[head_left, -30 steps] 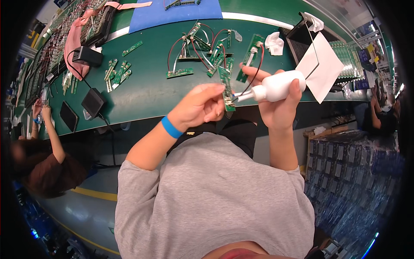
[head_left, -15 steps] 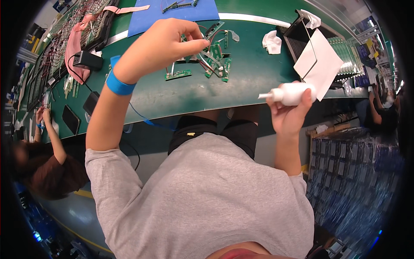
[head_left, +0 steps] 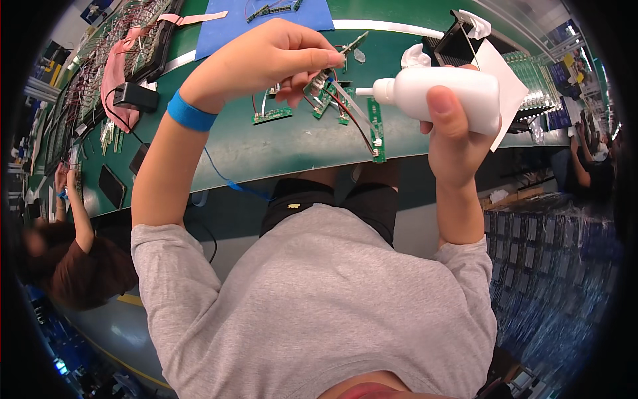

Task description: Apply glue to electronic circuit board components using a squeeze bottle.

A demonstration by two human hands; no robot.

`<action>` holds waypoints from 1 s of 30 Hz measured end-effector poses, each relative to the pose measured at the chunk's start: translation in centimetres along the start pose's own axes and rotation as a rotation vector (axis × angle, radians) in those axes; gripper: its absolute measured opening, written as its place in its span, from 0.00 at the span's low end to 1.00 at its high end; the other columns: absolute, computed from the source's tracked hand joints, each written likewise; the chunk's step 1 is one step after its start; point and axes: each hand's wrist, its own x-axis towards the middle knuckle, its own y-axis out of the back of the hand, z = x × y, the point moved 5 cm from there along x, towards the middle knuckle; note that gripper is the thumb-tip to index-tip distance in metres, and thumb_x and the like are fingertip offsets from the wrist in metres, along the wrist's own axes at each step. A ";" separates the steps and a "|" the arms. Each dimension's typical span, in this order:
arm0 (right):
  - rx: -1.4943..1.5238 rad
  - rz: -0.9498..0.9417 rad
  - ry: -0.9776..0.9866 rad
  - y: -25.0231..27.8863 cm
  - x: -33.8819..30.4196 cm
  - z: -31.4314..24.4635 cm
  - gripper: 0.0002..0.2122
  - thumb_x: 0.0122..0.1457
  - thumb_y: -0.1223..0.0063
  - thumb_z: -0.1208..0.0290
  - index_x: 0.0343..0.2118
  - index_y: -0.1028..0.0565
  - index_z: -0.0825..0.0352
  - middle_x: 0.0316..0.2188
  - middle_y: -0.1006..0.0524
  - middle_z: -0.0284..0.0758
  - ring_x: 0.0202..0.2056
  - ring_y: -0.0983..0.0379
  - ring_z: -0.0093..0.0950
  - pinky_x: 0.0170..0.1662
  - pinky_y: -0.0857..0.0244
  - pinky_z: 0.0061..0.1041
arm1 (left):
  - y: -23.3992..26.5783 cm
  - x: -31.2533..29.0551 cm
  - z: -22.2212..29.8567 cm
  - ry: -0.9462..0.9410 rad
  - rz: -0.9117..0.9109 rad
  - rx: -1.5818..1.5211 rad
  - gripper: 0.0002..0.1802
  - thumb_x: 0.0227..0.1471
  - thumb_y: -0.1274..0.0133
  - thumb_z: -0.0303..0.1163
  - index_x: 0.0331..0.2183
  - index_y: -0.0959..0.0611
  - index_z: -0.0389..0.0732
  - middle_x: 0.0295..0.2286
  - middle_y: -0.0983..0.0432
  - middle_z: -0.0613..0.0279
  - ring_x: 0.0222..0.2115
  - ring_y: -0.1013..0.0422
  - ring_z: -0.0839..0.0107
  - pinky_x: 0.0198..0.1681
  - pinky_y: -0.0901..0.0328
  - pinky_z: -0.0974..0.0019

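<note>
My left hand [head_left: 282, 63] pinches a green circuit board [head_left: 352, 44] between thumb and fingers, raised above the bench. Wires run from it to a second narrow green board [head_left: 377, 130], which hangs beside the bench's near edge. A blue strap [head_left: 191, 112] circles my left wrist. In my right hand [head_left: 455, 139], fingers wrap round a white squeeze bottle [head_left: 448, 96], tilted sideways with its thin nozzle aimed left at the hanging wires. The nozzle tip is close to the wires; whether it touches them I cannot tell. More wired circuit boards [head_left: 272, 116] lie on the green bench beneath my left hand.
A blue mat [head_left: 226, 30] lies at the back. To the right stands a black rack [head_left: 458, 50] of boards, with a white sheet [head_left: 510, 93] and crumpled tissue [head_left: 415, 57]. Left are a black adapter [head_left: 135, 96], pink cloth [head_left: 119, 70] and another person's arm [head_left: 81, 213].
My left hand has lifted a wired board from the pile, with a second board now dangling from it. My right hand has raised the bottle and brought it closer to the head camera.
</note>
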 end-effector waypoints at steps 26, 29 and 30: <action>-0.130 -0.101 0.014 -2.6 0.0 1.9 0.10 0.43 0.41 0.69 0.23 0.27 0.71 0.18 0.27 0.32 0.19 0.31 0.17 0.21 0.40 0.13 | -1.9 -0.9 -1.2 0.068 -0.062 -0.098 0.16 0.47 0.52 0.40 0.22 0.26 0.35 0.13 0.34 0.68 0.11 0.34 0.81 0.13 0.44 0.82; -0.143 -0.111 -0.009 -2.7 -0.1 1.8 0.10 0.43 0.41 0.70 0.23 0.27 0.71 0.18 0.27 0.32 0.19 0.31 0.18 0.21 0.40 0.14 | -1.9 -0.9 -1.2 0.056 -0.060 -0.088 0.16 0.47 0.52 0.40 0.22 0.25 0.35 0.14 0.33 0.67 0.11 0.34 0.81 0.13 0.44 0.81; -0.147 -0.121 -0.022 -2.7 -0.1 1.9 0.10 0.43 0.41 0.70 0.23 0.27 0.71 0.18 0.27 0.32 0.20 0.31 0.18 0.21 0.39 0.14 | -1.9 -0.9 -1.2 0.052 -0.063 -0.093 0.16 0.47 0.53 0.40 0.22 0.25 0.35 0.14 0.33 0.67 0.11 0.34 0.81 0.13 0.44 0.81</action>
